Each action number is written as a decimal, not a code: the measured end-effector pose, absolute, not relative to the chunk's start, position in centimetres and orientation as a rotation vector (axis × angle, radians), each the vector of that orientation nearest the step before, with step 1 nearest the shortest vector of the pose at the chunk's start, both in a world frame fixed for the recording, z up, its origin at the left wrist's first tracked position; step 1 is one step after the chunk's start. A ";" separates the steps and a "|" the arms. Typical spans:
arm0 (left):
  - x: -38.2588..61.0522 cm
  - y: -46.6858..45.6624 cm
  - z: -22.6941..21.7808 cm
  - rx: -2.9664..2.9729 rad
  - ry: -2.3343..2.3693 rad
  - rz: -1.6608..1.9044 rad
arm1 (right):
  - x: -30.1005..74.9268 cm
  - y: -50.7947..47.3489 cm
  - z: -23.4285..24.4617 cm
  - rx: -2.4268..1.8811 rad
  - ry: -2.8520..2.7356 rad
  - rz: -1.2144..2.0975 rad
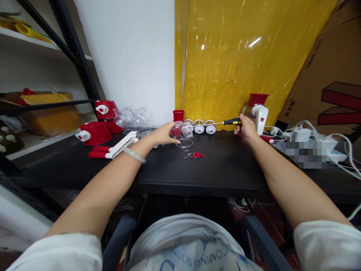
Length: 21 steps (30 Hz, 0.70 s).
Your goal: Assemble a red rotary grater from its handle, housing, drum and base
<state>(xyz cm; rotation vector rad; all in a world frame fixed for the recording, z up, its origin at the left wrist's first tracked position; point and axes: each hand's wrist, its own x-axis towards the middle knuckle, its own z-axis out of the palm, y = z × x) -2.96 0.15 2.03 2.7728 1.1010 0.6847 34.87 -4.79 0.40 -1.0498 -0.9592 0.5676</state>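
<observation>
My left hand (165,134) reaches across the black table (225,169) and closes around a clear plastic housing with a red part inside (180,131). My right hand (246,130) grips a screwdriver with a yellow and black handle (231,122), its shaft pointing left. Just right of that hand stands a white and red device with a red hopper (258,111). Small red pieces and screws (195,155) lie on the table in front of the housing. A pale bangle sits on my left wrist.
Red and white parts (97,133) and clear funnels (135,116) lie at the table's left. Three white drum pieces (203,127) and a red cup (178,115) stand by the yellow sheet. White cables and adapters (310,137) crowd the right. Shelving stands left.
</observation>
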 end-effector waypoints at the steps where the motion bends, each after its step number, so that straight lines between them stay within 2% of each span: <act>1: -2.9 0.1 2.1 2.780 1.124 0.673 | 34.9 -4.7 0.4 -1.044 -0.952 0.575; 8: -2.9 0.0 2.1 2.789 1.142 0.664 | 34.8 -5.0 0.7 -0.983 -0.941 0.723; 21: -2.9 0.1 2.1 2.799 1.131 0.664 | 35.2 -4.5 0.2 -1.036 -1.043 0.446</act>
